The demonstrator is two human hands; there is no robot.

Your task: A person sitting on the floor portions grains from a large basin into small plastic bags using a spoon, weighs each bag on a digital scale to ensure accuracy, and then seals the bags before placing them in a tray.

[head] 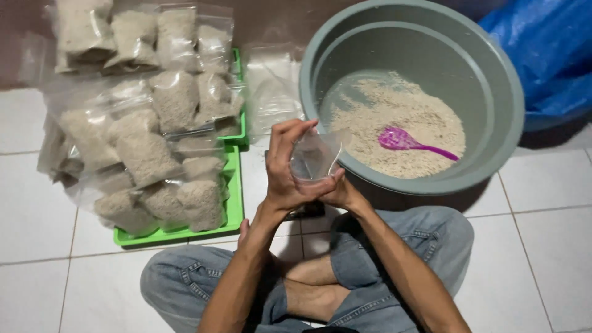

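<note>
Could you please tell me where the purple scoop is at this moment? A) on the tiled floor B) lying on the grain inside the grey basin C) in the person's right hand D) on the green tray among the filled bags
B: the purple scoop lies on the grain inside the grey basin, while both hands hold a small clear bag.

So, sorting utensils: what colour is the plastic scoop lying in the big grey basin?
Bright purple-pink plastic scoop, seen in the head view.

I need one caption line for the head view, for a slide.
Both hands open an empty clear bag beside a grey basin of grain.
</note>
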